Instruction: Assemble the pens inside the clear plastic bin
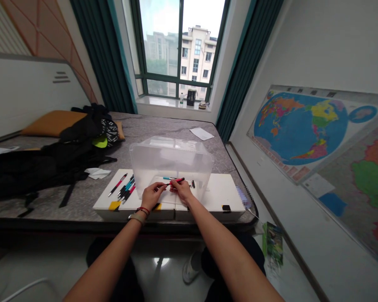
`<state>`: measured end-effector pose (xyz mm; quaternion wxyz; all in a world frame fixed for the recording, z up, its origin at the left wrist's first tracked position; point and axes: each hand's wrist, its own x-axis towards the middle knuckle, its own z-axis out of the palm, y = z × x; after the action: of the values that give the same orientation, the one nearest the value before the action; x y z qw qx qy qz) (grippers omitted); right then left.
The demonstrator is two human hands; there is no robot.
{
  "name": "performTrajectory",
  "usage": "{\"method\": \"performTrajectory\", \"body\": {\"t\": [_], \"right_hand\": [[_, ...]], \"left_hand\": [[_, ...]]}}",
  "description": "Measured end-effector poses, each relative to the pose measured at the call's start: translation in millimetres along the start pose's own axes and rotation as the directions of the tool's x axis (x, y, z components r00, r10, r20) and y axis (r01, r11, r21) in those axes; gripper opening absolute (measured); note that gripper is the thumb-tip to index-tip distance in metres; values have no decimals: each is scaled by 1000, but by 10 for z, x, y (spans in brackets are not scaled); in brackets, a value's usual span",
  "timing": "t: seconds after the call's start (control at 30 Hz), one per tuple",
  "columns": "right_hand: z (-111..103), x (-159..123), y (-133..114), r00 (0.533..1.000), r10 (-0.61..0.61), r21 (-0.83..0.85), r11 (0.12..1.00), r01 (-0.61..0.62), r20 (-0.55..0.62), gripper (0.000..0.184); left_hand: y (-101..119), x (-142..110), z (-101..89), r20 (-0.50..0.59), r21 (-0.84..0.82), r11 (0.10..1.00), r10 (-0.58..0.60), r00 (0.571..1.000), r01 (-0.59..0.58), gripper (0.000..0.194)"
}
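Note:
Both my hands meet over a white board (pixel 220 195) in front of a clear plastic bin (pixel 171 161). My left hand (pixel 151 195) and my right hand (pixel 182 189) pinch the two ends of a red pen (pixel 175 181) held level between them. Inside the bin lies a teal pen (pixel 167 178), with a small dark piece (pixel 192 183) near the right hand. A bunch of several red, teal and black pens (pixel 126 189) lies on the board left of the bin. My left wrist wears a red cord and a band.
The board rests on a grey bed (pixel 164 126). Black bags and clothes (pixel 50 161) lie at left beside an orange pillow (pixel 50 122). A paper sheet (pixel 201 133) lies at the far right of the bed. Maps (pixel 305 126) lean along the right wall. A window is ahead.

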<state>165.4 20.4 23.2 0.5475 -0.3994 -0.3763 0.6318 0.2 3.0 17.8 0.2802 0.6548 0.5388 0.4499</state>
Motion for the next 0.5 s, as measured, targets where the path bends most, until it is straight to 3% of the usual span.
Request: {"method": "performTrajectory", "body": {"t": [0.23,0.5], "right_hand": [[39,49,69,994,-55,-205,978,34,-99,40],[20,56,57,984,-154,-509,856,86,-93,45]], "left_hand": [[-59,9,41,-39,66,998,10,999,-8,34],[-40,2,44,-10,40,999,28,1000,-28,36]]}}
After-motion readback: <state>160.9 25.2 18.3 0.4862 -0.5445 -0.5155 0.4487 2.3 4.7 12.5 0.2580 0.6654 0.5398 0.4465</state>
